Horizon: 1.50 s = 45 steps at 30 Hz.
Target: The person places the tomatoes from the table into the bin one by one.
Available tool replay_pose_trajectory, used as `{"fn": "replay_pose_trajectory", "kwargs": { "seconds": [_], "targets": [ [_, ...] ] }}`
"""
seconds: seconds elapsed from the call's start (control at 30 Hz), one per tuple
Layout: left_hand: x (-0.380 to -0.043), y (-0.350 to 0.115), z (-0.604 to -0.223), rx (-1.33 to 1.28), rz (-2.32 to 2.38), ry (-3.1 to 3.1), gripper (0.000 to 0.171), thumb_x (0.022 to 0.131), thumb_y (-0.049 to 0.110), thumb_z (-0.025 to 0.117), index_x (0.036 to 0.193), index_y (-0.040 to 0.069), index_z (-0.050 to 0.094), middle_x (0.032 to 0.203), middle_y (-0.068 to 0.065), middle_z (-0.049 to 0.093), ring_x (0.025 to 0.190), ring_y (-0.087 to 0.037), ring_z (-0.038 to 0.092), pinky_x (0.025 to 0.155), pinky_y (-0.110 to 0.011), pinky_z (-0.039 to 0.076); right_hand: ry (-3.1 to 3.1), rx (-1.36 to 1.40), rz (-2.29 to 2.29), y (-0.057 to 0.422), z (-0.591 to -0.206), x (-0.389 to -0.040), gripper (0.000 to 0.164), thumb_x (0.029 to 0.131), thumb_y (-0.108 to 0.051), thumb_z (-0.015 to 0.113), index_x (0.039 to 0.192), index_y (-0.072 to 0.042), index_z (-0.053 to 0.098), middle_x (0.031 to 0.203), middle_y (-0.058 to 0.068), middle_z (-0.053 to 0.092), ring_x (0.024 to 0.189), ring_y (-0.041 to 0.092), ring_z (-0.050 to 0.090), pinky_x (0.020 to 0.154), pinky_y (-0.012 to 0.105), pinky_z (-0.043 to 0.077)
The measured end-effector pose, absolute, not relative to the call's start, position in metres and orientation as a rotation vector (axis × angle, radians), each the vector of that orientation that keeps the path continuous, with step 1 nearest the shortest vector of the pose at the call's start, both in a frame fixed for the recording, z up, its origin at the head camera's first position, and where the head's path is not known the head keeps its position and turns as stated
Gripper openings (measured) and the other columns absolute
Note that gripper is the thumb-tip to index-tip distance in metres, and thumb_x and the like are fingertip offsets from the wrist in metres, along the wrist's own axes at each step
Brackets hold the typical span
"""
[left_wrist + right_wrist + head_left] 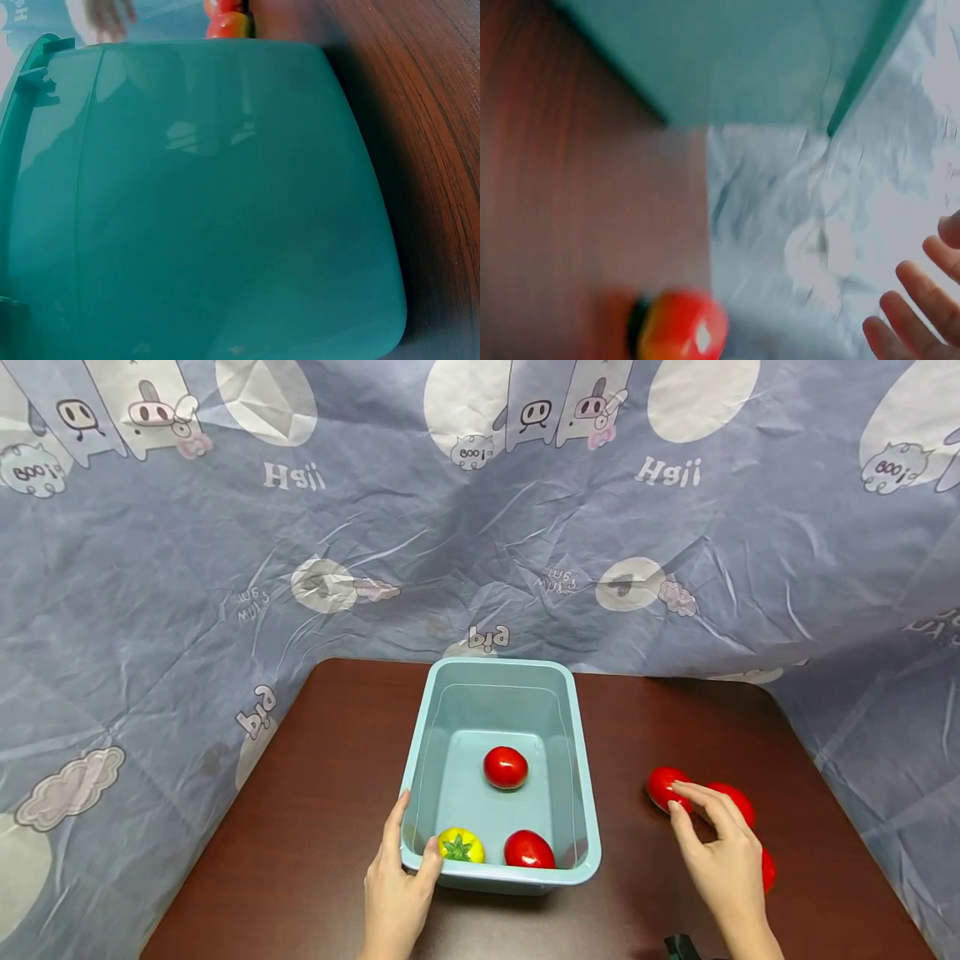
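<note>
My left hand (401, 881) grips the near-left corner of a light blue-green plastic bin (585, 793), thumb over the front rim and index finger along the left side. Inside the bin lie two glossy red tomatoes, one near the middle (506, 767) and one at the front (529, 849), plus a yellow tomato (461, 844) with a green star-shaped top. My right hand (720, 852) hovers over a group of red tomatoes right of the bin, fingers spread in the right wrist view. Its fingertips overlap the nearest red tomato (663, 787); another tomato (735, 802) is partly hidden behind it.
The brown wooden table (300, 827) has its far edge against a grey-blue printed cloth (450, 543). One more red tomato (768, 870) shows beside the right hand. A small black object (681, 947) sits by the right forearm.
</note>
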<state>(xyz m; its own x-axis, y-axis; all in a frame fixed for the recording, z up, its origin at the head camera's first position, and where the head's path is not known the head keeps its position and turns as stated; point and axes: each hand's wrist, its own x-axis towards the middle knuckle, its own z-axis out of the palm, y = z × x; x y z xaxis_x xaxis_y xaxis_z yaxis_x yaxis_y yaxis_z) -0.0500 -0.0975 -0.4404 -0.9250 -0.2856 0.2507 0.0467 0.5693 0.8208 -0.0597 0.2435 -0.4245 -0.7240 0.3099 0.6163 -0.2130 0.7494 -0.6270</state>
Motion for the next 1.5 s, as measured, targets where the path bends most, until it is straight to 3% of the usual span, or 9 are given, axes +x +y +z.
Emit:
{"fn": "replay_pose_trajectory", "kwargs": {
  "seconds": [0.2, 0.33, 0.47, 0.57, 0.67, 0.87, 1.03, 1.33, 1.5],
  "targets": [
    [-0.050, -0.098, -0.439, 0.180, -1.290, -2.438, 0.068, 0.085, 0.015, 0.068, 0.147, 0.030, 0.045, 0.136, -0.009, 0.061, 0.109, -0.030, 0.066, 0.082, -0.052, 0.051, -2.222, -0.333, 0.866, 0.277, -0.448, -0.042, 0.024, 0.083, -0.006, 0.074, 0.106, -0.011, 0.075, 0.104, -0.038, 0.052, 0.096, -0.029, 0.042, 0.086, -0.004, 0.027],
    [-0.050, -0.098, -0.439, 0.182, -1.296, -2.437, 0.067, 0.085, 0.015, 0.068, 0.147, 0.030, 0.045, 0.136, -0.009, 0.061, 0.111, -0.030, 0.066, 0.083, -0.053, 0.050, -2.266, -0.463, 0.834, 0.291, -0.461, -0.034, 0.024, 0.082, -0.012, 0.075, 0.106, -0.013, 0.075, 0.100, -0.046, 0.042, 0.089, -0.030, 0.038, 0.078, 0.000, 0.028],
    [-0.050, -0.097, -0.439, 0.188, -1.298, -2.437, 0.067, 0.086, 0.016, 0.068, 0.147, 0.030, 0.045, 0.136, -0.009, 0.061, 0.112, -0.030, 0.065, 0.084, -0.053, 0.050, -2.327, -0.531, 0.779, 0.300, -0.471, -0.029, 0.026, 0.081, -0.012, 0.076, 0.106, -0.012, 0.074, 0.103, -0.023, 0.059, 0.084, -0.014, 0.047, 0.074, 0.014, 0.036],
    [-0.050, -0.098, -0.440, 0.195, -1.306, -2.438, 0.067, 0.086, 0.016, 0.068, 0.147, 0.029, 0.045, 0.136, -0.010, 0.061, 0.113, -0.030, 0.065, 0.084, -0.053, 0.050, -2.385, -0.518, 0.749, 0.306, -0.478, -0.026, 0.029, 0.080, -0.009, 0.075, 0.109, -0.006, 0.071, 0.112, 0.011, 0.064, 0.101, 0.019, 0.056, 0.087, 0.035, 0.040],
    [-0.050, -0.099, -0.440, 0.212, -1.316, -2.443, 0.067, 0.086, 0.017, 0.067, 0.147, 0.031, 0.044, 0.137, -0.010, 0.061, 0.113, -0.031, 0.064, 0.085, -0.054, 0.050, -2.454, -0.497, 0.736, 0.312, -0.486, -0.024, 0.037, 0.080, -0.009, 0.074, 0.114, 0.002, 0.065, 0.122, 0.027, 0.056, 0.112, 0.048, 0.045, 0.093, 0.055, 0.033],
    [-0.049, -0.100, -0.441, 0.228, -1.327, -2.448, 0.067, 0.087, 0.017, 0.067, 0.147, 0.032, 0.044, 0.138, -0.010, 0.060, 0.114, -0.030, 0.064, 0.086, -0.054, 0.049, -2.586, -0.575, 0.715, 0.320, -0.497, -0.023, 0.058, 0.079, -0.015, 0.076, 0.128, 0.006, 0.053, 0.135, 0.033, 0.039, 0.117, 0.057, 0.032, 0.093, 0.061, 0.029],
    [-0.049, -0.100, -0.440, 0.233, -1.325, -2.456, 0.067, 0.087, 0.017, 0.067, 0.147, 0.032, 0.043, 0.138, -0.010, 0.060, 0.113, -0.031, 0.064, 0.085, -0.054, 0.050, -2.647, -0.637, 0.715, 0.322, -0.501, -0.024, 0.071, 0.077, -0.015, 0.079, 0.136, 0.005, 0.044, 0.139, 0.034, 0.032, 0.118, 0.059, 0.031, 0.089, 0.066, 0.032],
    [-0.049, -0.098, -0.440, 0.226, -1.324, -2.470, 0.067, 0.087, 0.018, 0.067, 0.147, 0.034, 0.043, 0.138, -0.009, 0.060, 0.113, -0.031, 0.065, 0.085, -0.054, 0.049, -2.693, -0.714, 0.727, 0.328, -0.507, -0.024, 0.084, 0.075, -0.010, 0.079, 0.145, 0.002, 0.034, 0.141, 0.038, 0.027, 0.118, 0.063, 0.030, 0.090, 0.072, 0.033],
    [-0.049, -0.097, -0.440, 0.208, -1.301, -2.463, 0.067, 0.086, 0.017, 0.068, 0.147, 0.033, 0.044, 0.137, -0.010, 0.061, 0.111, -0.032, 0.065, 0.083, -0.054, 0.050, -2.640, -0.728, 0.748, 0.329, -0.511, -0.026, 0.081, 0.075, -0.007, 0.078, 0.142, 0.003, 0.034, 0.137, 0.039, 0.028, 0.116, 0.064, 0.031, 0.089, 0.072, 0.033]
  ]
}}
